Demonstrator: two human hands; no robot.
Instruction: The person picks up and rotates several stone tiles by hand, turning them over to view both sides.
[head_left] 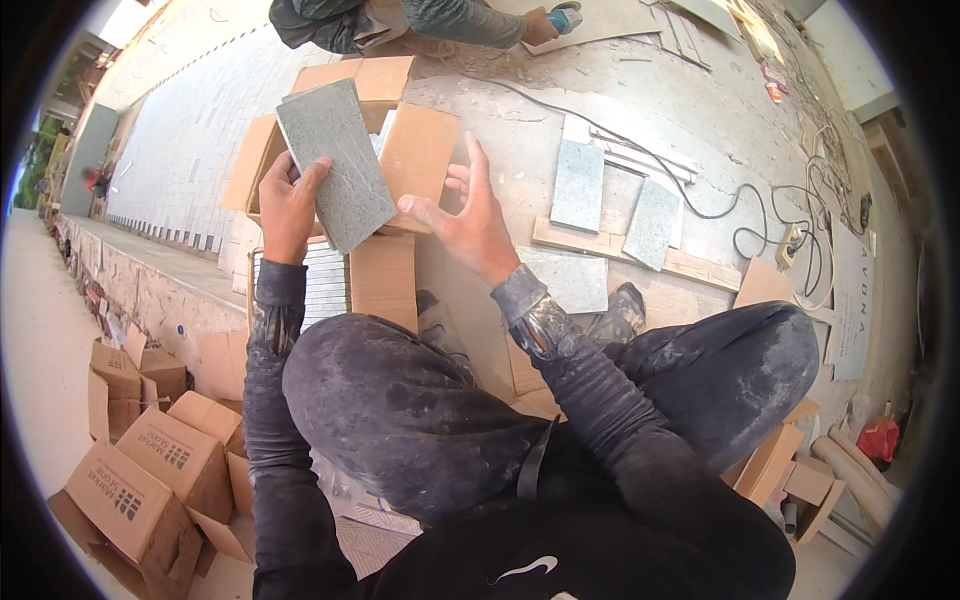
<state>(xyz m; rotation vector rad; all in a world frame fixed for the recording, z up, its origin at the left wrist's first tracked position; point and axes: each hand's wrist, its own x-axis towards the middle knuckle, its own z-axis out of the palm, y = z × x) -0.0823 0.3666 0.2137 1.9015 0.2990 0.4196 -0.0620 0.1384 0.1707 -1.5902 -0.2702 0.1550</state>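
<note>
My left hand [288, 212] is closed on the left edge of a grey stone tile [345, 170], thumb on its face. A second edge shows behind the tile's top, so there may be two together. My right hand [468, 222] is open, fingers apart, close to the tile's lower right edge; I cannot tell whether its thumb touches. Beneath the tile stands an open cardboard box [425, 150] with its flaps up. Nearer to me, another open box [385, 282] holds a row of tiles [325, 288] standing on edge.
More stone tiles [577, 187] lie on the floor at the right beside a wooden strip [600, 243]. A black cable [690, 205] winds past them. Beyond, a crouching person holds a blue power tool [566, 17]. Several cardboard boxes [125, 495] stand at the lower left.
</note>
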